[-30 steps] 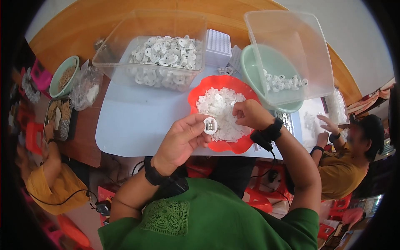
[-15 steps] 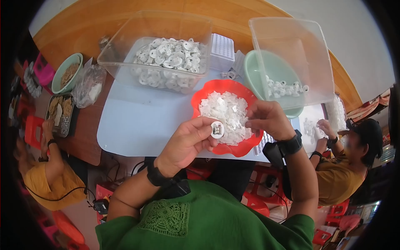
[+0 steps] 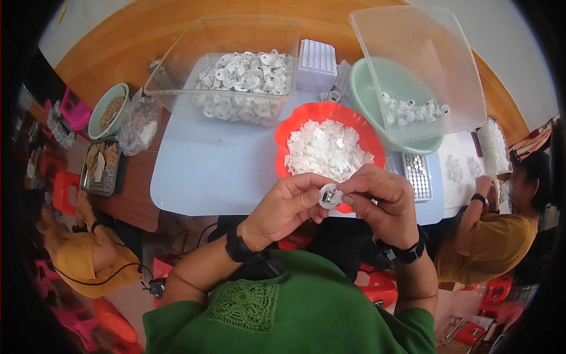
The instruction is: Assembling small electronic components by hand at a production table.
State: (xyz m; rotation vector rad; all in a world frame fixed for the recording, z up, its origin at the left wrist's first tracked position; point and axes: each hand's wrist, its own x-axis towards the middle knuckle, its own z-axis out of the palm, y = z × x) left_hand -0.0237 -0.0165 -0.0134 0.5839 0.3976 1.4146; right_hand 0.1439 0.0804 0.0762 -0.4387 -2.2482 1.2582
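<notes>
My left hand (image 3: 289, 206) pinches a small round white plastic housing (image 3: 330, 196) by its edge. Its open face is turned up, and bits of metal and a dark part show inside. The thumb and index finger of my right hand (image 3: 380, 197) are closed together at the housing's right edge; whatever lies between them is too small to make out. Just beyond both hands sits a red scalloped bowl (image 3: 285, 127), heaped with thin clear-white plastic pieces (image 3: 327, 147).
A clear bin (image 3: 165, 88) of white housings stands at the back left, near a white tray stack (image 3: 316, 64). Back right, a clear bin (image 3: 424, 35) leans over a green basin (image 3: 368, 88). A tray of round silver pieces (image 3: 417, 177) lies right. Co-workers sit on both sides.
My right hand has come out of the red bowl and moved left and nearer to the housing. The left hand has shifted slightly right and nearer, with the housing still in it.
</notes>
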